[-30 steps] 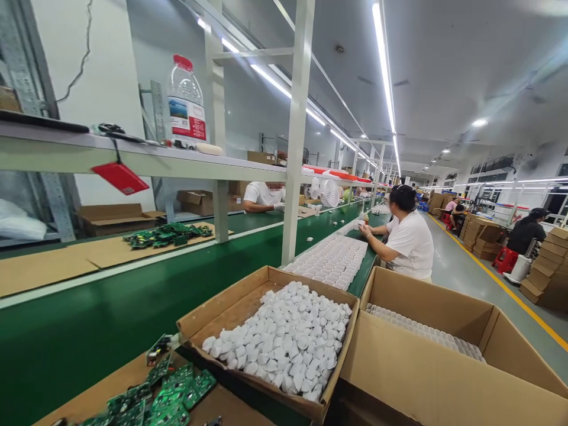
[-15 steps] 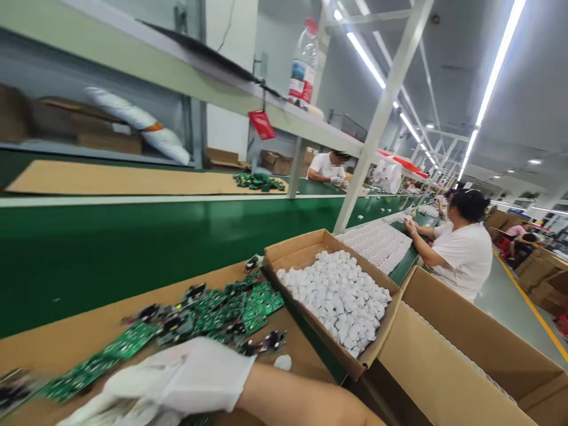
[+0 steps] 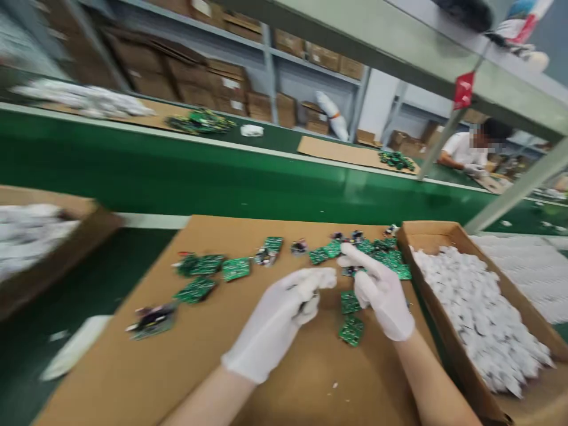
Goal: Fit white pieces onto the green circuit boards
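Head view: box (image 3: pixel 432 229) of white parts (image 3: pixel 470 313) at right, second box (image 3: pixel 100 225) at left, green belt (image 3: pixel 222 177) beyond cardboard (image 3: pixel 213 367). Boards (image 3: pixel 236 269) lie scattered on it — some left of left hand (image 3: pixel 279 319), others around right hand (image 3: pixel 386 296), which hides some. Left hand curled — cannot tell if gripping; right hand's fingers parted.
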`<state>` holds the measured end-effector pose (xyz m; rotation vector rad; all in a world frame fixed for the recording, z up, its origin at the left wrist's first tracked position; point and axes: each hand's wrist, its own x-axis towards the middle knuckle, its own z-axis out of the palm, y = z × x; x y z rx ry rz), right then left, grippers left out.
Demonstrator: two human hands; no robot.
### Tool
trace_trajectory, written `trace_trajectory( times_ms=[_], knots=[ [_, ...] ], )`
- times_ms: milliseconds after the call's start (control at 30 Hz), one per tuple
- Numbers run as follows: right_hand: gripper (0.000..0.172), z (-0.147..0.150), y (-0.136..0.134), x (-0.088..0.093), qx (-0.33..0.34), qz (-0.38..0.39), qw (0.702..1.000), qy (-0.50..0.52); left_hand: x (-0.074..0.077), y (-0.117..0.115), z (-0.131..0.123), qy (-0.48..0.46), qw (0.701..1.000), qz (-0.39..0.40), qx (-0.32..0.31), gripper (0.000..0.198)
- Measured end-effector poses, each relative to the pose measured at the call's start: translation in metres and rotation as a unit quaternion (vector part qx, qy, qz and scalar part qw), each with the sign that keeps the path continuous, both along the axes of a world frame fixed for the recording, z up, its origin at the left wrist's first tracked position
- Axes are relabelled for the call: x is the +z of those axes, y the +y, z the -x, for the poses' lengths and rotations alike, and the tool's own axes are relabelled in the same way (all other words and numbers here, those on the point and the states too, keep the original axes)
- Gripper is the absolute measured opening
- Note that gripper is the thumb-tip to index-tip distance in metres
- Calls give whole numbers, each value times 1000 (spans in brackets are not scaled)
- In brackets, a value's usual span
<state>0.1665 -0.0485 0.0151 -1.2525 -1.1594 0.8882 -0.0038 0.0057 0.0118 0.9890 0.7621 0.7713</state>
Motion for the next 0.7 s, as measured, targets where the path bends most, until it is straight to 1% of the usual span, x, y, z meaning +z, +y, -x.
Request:
trace_trajectory(
  times_ms=[67,133,233,300,367,400,467,500,600,667,700],
  knots=[
    [46,2,-1,-6,10,-36,996,-79,1,1,-2,-23,999,29,-9,37],
    [46,6,-2,-10,5,-69,988,-137,1,0,-7,-34,998,49,-10,38],
    [40,13,-1,-15,-18,-92,981,-171,0,-4,-11,-49,997,64,0,43],
    [32,16,2,-16,-39,-106,979,-170,0,-6,-13,-77,993,84,6,44],
    [21,15,3,-15,-75,-104,981,-144,2,-6,-13,-124,981,148,19,41],
    [17,13,3,-14,-93,-88,985,-119,2,-5,-13,-149,970,191,20,36],
    [16,6,3,-12,-116,-46,991,-50,2,-3,-12,-200,945,258,4,26],
    [19,3,3,-12,-118,-32,992,-11,0,-2,-11,-223,936,270,-10,25],
    [30,-5,2,-11,-96,-21,992,76,-8,0,-9,-277,927,248,-50,38],
    [35,-6,1,-11,-82,-10,993,87,-14,2,-10,-292,925,234,-60,42],
    [37,-5,1,-11,-74,2,994,84,-16,2,-11,-293,926,229,-62,41]
  ],
)
